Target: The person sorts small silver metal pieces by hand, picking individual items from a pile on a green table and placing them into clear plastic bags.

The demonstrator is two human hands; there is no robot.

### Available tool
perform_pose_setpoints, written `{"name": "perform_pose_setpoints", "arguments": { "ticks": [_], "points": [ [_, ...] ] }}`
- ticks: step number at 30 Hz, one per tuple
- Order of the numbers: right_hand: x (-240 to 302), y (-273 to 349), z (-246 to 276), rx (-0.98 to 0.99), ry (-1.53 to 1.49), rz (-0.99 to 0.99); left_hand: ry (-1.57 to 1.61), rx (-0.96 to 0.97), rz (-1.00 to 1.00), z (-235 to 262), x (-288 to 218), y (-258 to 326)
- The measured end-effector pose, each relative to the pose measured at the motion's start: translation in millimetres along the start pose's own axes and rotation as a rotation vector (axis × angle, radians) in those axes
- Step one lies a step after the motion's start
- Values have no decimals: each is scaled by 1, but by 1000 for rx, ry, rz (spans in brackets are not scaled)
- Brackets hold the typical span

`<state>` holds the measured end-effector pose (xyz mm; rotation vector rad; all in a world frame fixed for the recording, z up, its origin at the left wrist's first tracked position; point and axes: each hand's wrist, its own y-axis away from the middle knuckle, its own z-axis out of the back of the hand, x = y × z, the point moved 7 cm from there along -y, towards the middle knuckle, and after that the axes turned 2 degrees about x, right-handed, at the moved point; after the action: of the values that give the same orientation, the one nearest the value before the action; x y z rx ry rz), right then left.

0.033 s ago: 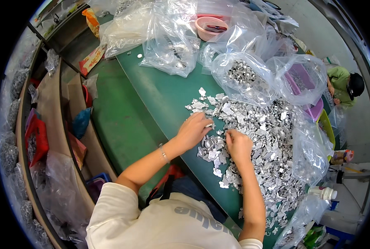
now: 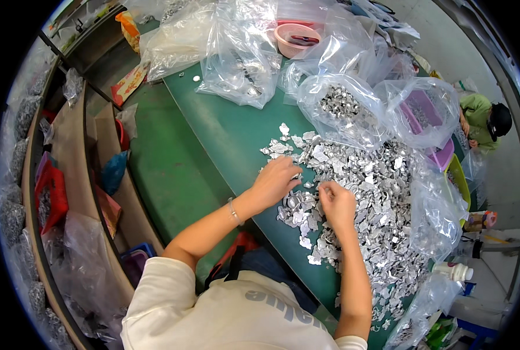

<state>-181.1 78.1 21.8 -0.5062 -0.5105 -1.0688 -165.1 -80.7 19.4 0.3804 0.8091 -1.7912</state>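
Note:
A wide heap of small flat silver metal pieces (image 2: 377, 198) is spread over the green table (image 2: 213, 128). At the heap's near left edge, my left hand (image 2: 275, 181) has its fingers curled, and a small silver metal piece (image 2: 297, 176) shows at the fingertips. Just to the right, my right hand (image 2: 338, 205) is closed in a pinch over the edge of the heap. Whatever is between its thumb and finger is hidden. Loose pieces (image 2: 299, 210) lie on the table between and below the hands.
Beyond the heap stands an open clear bag (image 2: 341, 111) of metal parts. Purple (image 2: 414, 111) and yellow-green (image 2: 459, 186) baskets line the right side; a pink basket (image 2: 295, 39) is at the back. A person in green (image 2: 480, 119) is far right. Shelves (image 2: 67, 163) stand left.
My left hand has shifted very slightly up and to the right. My right hand has barely moved. The heap looks the same.

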Motion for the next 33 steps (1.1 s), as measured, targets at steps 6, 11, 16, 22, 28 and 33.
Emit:
{"name": "perform_pose_setpoints", "arguments": {
  "ticks": [6, 11, 16, 22, 28, 33],
  "points": [
    [-14, 11, 6, 8, -1671, -380, -32, 24, -14, -21, 9, -9],
    [-21, 1, -13, 70, -1210, -544, 613, -89, 273, -9, 29, -3],
    [8, -9, -23, -10, 226, -45, 1531, 35, 659, -11, 33, -3],
    [-15, -9, -15, -40, -535, -100, 748, 105, 402, -10, 38, -9],
    [-19, -8, -4, 82, -1518, -482, -176, 191, 74, -23, 2, -18],
    [4, -16, -11, -35, 174, 94, -240, 267, 82, -35, 7, -22]
  ]
}}
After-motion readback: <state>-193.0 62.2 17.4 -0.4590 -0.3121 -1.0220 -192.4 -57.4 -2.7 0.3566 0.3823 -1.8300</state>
